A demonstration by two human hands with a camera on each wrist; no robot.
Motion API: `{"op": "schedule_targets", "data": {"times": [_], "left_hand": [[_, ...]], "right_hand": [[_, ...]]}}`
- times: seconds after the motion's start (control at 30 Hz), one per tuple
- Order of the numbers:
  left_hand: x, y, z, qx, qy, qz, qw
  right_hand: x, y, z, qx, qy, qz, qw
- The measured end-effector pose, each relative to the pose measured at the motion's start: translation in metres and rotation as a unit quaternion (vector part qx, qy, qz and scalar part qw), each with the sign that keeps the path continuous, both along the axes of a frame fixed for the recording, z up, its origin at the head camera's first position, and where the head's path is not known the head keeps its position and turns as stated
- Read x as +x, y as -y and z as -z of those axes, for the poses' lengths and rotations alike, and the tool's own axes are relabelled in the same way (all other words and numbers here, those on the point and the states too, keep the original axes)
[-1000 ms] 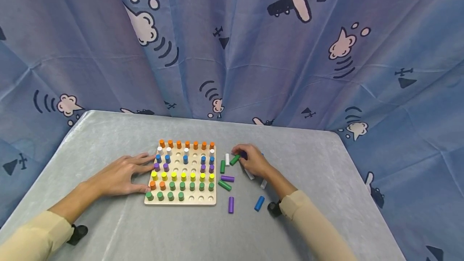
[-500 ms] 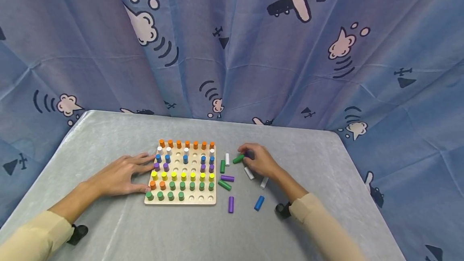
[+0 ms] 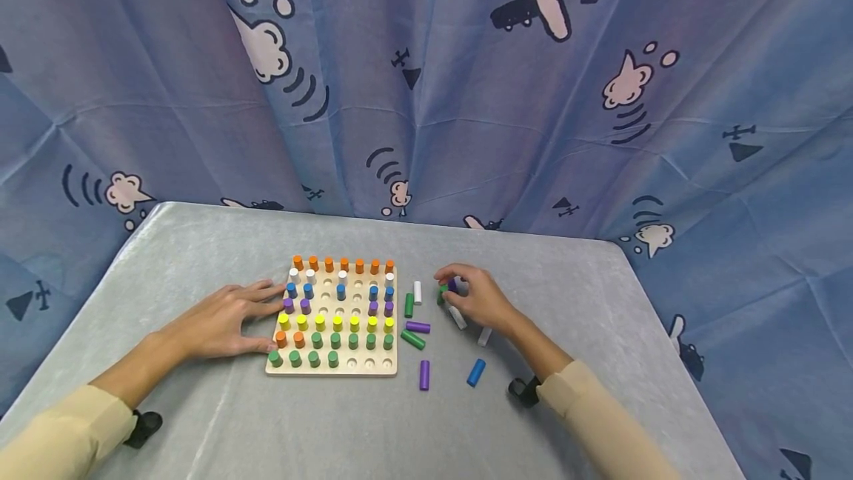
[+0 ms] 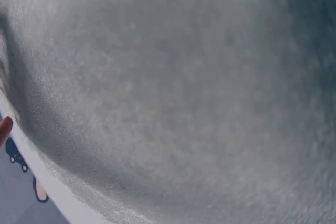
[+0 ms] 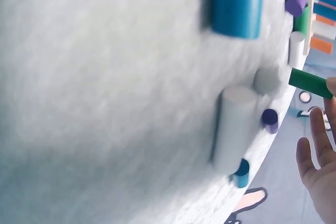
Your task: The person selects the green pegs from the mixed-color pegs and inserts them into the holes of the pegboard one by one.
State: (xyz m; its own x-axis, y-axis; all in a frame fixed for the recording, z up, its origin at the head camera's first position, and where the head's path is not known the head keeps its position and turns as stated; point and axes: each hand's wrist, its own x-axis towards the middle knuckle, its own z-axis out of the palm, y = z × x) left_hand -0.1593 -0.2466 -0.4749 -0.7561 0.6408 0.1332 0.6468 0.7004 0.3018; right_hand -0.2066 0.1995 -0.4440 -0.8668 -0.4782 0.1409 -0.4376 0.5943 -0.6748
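The right hand (image 3: 481, 301) pinches a smooth green peg (image 3: 442, 293); the left hand (image 3: 223, 322) lies spread against the wooden pegboard (image 3: 333, 367) on the velvety grey table (image 3: 333, 428).

Grey velvet-covered table (image 3: 200, 421), seen from the head camera. A wooden pegboard (image 3: 333, 370) lies at its centre, with loose pegs scattered at the board's 3 o'clock: green (image 3: 412, 340), purple (image 3: 423, 375), blue (image 3: 476, 372) and white (image 3: 417, 292).

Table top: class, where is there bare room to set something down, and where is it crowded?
Bare cloth lies between the pegboard and the table near edge, and behind the board. Crowded: loose pegs between board and right hand.
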Motion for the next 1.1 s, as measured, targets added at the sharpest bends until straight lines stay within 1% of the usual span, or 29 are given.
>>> {"op": "schedule_targets", "data": {"times": [0.23, 0.43, 0.6, 0.7, 0.8, 0.9, 1.0, 1.1], "left_hand": [[0.0, 0.0, 0.0, -0.003, -0.001, 0.001, 1.0], [0.002, -0.002, -0.001, -0.002, 0.001, -0.001, 1.0], [0.001, -0.001, -0.001, -0.004, -0.001, 0.0, 1.0], [0.001, -0.001, 0.0, -0.003, -0.004, 0.001, 1.0], [0.001, 0.0, 0.001, -0.002, -0.006, 0.002, 1.0], [0.001, 0.0, 0.0, -0.002, -0.004, 0.001, 1.0], [0.001, 0.0, -0.001, -0.002, -0.003, 0.001, 1.0], [0.001, 0.0, -0.001, -0.002, -0.001, 0.001, 1.0]], "right_hand": [[0.012, 0.013, -0.011, -0.019, 0.003, -0.033, 0.999], [0.028, 0.027, -0.02, -0.029, 0.011, -0.067, 0.997], [0.04, 0.039, -0.028, -0.035, 0.017, -0.087, 0.995], [0.047, 0.046, -0.033, -0.046, 0.008, -0.105, 0.993], [0.053, 0.053, -0.036, -0.061, -0.002, -0.129, 0.99], [0.058, 0.06, -0.035, -0.072, 0.004, -0.149, 0.986], [0.062, 0.065, -0.033, -0.076, 0.01, -0.16, 0.984], [0.065, 0.071, -0.028, -0.081, 0.006, -0.167, 0.983]]}}
